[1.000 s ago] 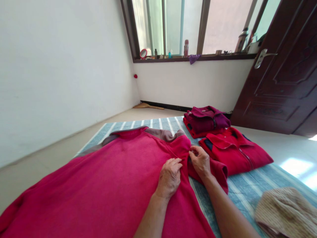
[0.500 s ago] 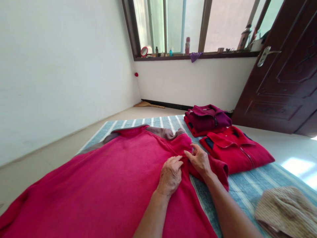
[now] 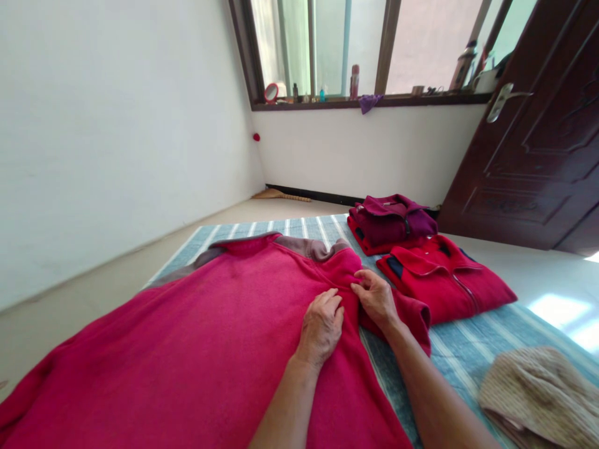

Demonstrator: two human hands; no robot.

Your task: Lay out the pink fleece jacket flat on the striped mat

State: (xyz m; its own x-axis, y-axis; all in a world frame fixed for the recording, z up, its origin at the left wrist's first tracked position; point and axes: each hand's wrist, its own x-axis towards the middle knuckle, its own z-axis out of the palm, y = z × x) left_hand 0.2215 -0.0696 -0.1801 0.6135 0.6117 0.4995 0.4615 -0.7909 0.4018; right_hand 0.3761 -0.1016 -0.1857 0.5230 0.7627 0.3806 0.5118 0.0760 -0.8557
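A large pinkish-red jacket (image 3: 196, 324) is spread over the striped cloth, its grey inner fabric showing at the collar edge. My left hand (image 3: 321, 327) rests palm down on it near the right shoulder seam, fingers slightly bent and its thumb hidden. Just to the right, my right hand (image 3: 374, 298) pinches a fold of the jacket at the top of the sleeve between thumb and fingers. The sleeve's end (image 3: 416, 318) lies doubled back, partly behind my right wrist.
A folded red jacket (image 3: 449, 280) lies right of my hands, with a folded purple jacket (image 3: 393, 218) on a red garment behind it. A beige knitted item (image 3: 543, 390) sits front right on the striped cloth (image 3: 463, 349). Beyond stand a dark red door (image 3: 538, 143) and a window sill.
My left hand has drawn slightly back from my right hand, leaving a wider gap between them. The right hand stays at the sleeve top. The view has shifted slightly.
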